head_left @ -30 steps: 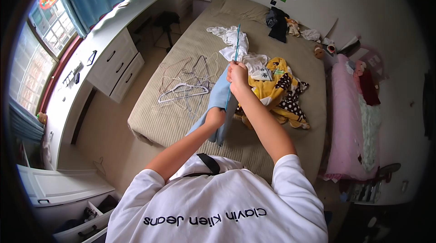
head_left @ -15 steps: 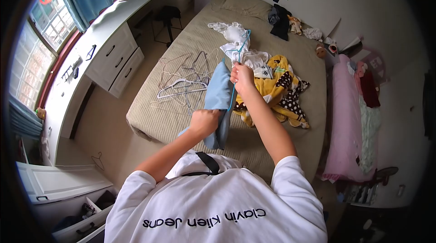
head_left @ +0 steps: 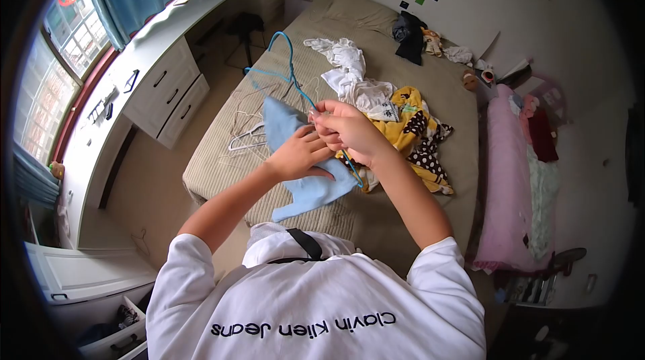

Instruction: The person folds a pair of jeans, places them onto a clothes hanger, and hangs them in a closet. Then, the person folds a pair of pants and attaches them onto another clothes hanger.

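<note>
My right hand (head_left: 349, 133) is closed on the blue hanger (head_left: 293, 80), whose hook end points up and left and whose lower corner shows below the hand. Light blue cloth (head_left: 312, 192) hangs around the hanger and below both hands. My left hand (head_left: 299, 153) lies on this cloth, fingers stretched out and close beside the right hand. Part of the hanger is hidden by the hands and the cloth.
On the bed (head_left: 222, 151) lie white hangers (head_left: 250, 137), white clothes (head_left: 346, 61), a yellow garment (head_left: 403, 131) and dark cloth (head_left: 408, 41). White drawers (head_left: 164, 91) stand left; pink bedding (head_left: 500, 192) is at the right.
The hanger has turned, its hook end now further left and nearer. The blue cloth has spread out below. My left hand has opened and moved up, close to my right hand.
</note>
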A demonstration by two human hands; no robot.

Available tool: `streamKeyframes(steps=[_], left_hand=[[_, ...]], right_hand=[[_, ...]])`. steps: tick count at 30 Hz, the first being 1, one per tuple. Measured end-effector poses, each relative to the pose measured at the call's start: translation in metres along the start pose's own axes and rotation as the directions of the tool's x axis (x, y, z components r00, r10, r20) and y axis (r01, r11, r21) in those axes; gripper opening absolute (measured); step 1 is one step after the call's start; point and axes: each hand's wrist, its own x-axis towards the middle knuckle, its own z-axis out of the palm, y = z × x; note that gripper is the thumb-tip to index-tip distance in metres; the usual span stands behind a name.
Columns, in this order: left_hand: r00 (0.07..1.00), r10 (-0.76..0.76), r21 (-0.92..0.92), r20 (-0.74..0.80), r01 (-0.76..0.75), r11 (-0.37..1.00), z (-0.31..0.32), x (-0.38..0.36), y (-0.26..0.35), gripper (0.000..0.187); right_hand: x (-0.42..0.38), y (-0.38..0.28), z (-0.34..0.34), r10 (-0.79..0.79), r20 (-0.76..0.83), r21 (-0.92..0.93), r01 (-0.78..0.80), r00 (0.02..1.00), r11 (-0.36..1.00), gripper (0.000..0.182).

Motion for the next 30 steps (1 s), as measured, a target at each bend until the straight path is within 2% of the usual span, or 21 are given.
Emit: streamKeyframes(steps=[3,7,9,10,13,14,17,19,20,22,23,24,25,26,27,28,30], left_hand=[[1.000,0.011,0.061,-0.020,-0.010,0.998,0.003,-0.005,-0.013,0.040],[0.995,-0.022,0.099,-0.097,0.031,0.995,0.001,-0.003,-0.014,0.036],[0.988,-0.047,0.129,-0.149,0.067,0.989,-0.005,0.002,-0.013,0.035],[0.988,-0.114,0.104,-0.108,0.125,0.987,-0.009,0.002,-0.009,0.038],[0.894,-0.277,0.219,-0.352,0.366,0.904,-0.036,-0.005,0.003,0.042],[0.839,-0.377,0.200,-0.391,0.478,0.855,-0.035,-0.018,-0.002,0.045],[0.755,-0.480,0.245,-0.447,0.619,0.746,-0.032,-0.043,-0.006,0.044],[0.714,-0.501,0.248,-0.490,0.665,0.705,-0.018,-0.063,-0.005,0.048],[0.694,-0.494,0.252,-0.525,0.680,0.688,-0.012,-0.073,-0.005,0.049],[0.679,-0.478,0.302,-0.557,0.701,0.646,-0.005,-0.098,-0.008,0.054],[0.524,-0.681,-0.007,-0.512,0.790,0.613,0.004,-0.118,-0.011,0.056],[0.365,-0.843,-0.308,-0.395,0.812,0.496,0.014,-0.145,-0.017,0.059],[0.228,-0.949,-0.569,-0.218,0.760,0.314,0.024,-0.175,-0.025,0.061],[0.076,-0.994,-0.492,0.079,0.870,0.027,0.031,-0.221,-0.040,0.067],[-0.114,-0.929,-0.329,0.351,0.914,-0.237,0.033,-0.257,-0.048,0.072],[-0.005,-0.995,-0.398,0.098,0.916,-0.044,0.020,-0.257,-0.032,0.093],[0.125,-0.985,-0.617,-0.119,0.768,0.172,-0.020,-0.233,-0.030,0.105]], right_hand=[[-0.014,-0.004,-0.010,0.003,0.092,-0.076,0.004,0.996,0.997,0.009],[-0.019,-0.005,-0.013,-0.029,0.070,-0.128,0.038,0.997,0.991,0.011],[-0.019,-0.011,-0.006,-0.106,0.043,-0.164,0.112,0.993,0.980,0.011],[-0.020,-0.013,-0.003,-0.141,0.029,-0.168,0.144,0.990,0.975,0.012],[-0.016,-0.013,0.000,-0.248,0.028,-0.183,0.249,0.968,0.951,0.015],[-0.019,-0.018,0.000,-0.258,0.052,-0.195,0.263,0.965,0.945,0.015],[-0.015,-0.023,0.008,-0.251,0.056,-0.176,0.257,0.966,0.950,0.016],[-0.007,-0.024,0.011,-0.185,0.028,-0.112,0.187,0.982,0.976,0.015],[-0.004,-0.029,0.014,-0.165,0.063,-0.110,0.171,0.984,0.979,0.015],[0.003,-0.036,0.019,-0.193,0.124,-0.115,0.207,0.973,0.972,0.015],[0.004,-0.040,0.021,-0.204,0.150,-0.119,0.222,0.967,0.968,0.015],[0.004,-0.051,0.024,-0.210,0.146,-0.119,0.228,0.967,0.966,0.015],[0.005,-0.060,0.023,-0.204,0.127,-0.128,0.220,0.971,0.967,0.015],[0.005,-0.070,0.024,-0.229,0.148,-0.147,0.250,0.962,0.957,0.016],[0.004,-0.081,0.027,-0.255,0.168,-0.166,0.282,0.952,0.945,0.016],[0.003,-0.090,0.031,-0.262,0.166,-0.174,0.289,0.951,0.941,0.016],[0.006,-0.107,0.046,-0.285,0.213,-0.195,0.326,0.935,0.925,0.018]])
